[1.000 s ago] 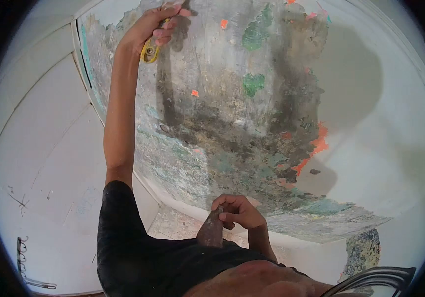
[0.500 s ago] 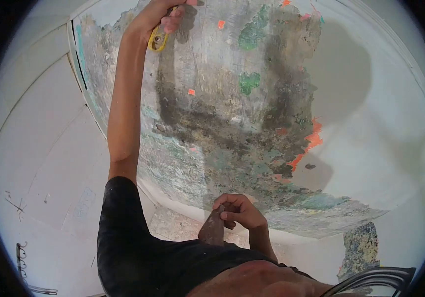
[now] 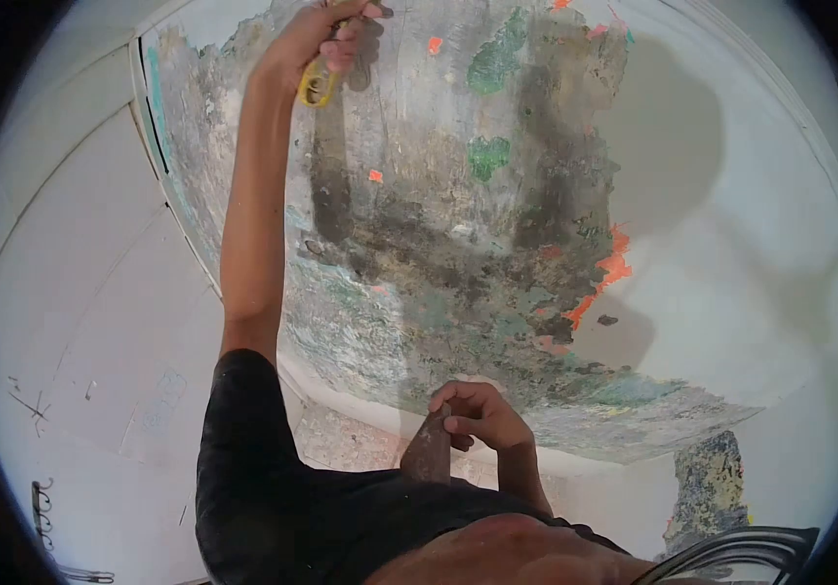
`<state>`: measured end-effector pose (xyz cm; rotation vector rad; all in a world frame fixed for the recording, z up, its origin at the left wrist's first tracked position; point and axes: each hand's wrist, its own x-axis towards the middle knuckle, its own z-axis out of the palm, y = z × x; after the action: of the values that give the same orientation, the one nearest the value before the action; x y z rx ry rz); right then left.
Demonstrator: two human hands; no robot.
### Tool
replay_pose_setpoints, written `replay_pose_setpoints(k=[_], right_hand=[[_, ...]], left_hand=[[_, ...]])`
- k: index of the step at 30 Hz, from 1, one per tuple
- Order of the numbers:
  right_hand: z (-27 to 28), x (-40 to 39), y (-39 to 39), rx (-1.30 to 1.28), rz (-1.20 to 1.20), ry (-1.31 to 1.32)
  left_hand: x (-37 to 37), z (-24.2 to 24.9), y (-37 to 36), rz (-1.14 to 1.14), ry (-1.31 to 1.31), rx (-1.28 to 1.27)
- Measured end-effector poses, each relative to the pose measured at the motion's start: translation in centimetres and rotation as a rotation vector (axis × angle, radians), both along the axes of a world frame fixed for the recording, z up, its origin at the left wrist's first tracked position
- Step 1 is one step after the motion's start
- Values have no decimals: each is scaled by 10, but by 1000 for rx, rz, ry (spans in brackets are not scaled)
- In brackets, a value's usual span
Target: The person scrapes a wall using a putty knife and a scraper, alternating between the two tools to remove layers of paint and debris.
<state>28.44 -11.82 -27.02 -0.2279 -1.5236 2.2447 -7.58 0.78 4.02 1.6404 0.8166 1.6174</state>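
Observation:
At the top left, my left hand [image 3: 326, 39] is raised against the wall, its fingers wrapped round a yellow-handled scraper [image 3: 317, 86]. The holed end of its handle sticks out below my fist; I cannot see the blade. A patchy grey wall [image 3: 419, 210] with worn paint fills the middle. Low in front of my body, my right hand [image 3: 482, 414] is closed, thumb and fingers pinching the narrow top of a dusty brown tapering piece [image 3: 427, 453]. Its lower end is hidden behind my black shirt [image 3: 341, 517].
Smooth white paint [image 3: 702, 283] covers the wall's right side, with orange flecks [image 3: 617, 255] along the ragged edge. Pale panels [image 3: 78, 283] stand at left. A speckled strip [image 3: 707, 487] is at lower right, near dark cables [image 3: 751, 551]. The floor [image 3: 351, 439] shows below the wall.
My left hand with the scraper has shifted slightly right and down, and the handle has turned a little. My right hand and the brown piece sit slightly further right in view.

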Motion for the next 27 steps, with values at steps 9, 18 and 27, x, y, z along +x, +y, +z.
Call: replay_pose_setpoints(k=[9,18,27], right_hand=[[3,2,-11,34,12,-9],[-8,31,-12,-12,-89,58],[-19,52,0,-47,-145,122]], left_hand=[[22,-5,-1,97,19,0],[49,-6,-15,312,47,106],[79,-51,-17,825,383,334]])
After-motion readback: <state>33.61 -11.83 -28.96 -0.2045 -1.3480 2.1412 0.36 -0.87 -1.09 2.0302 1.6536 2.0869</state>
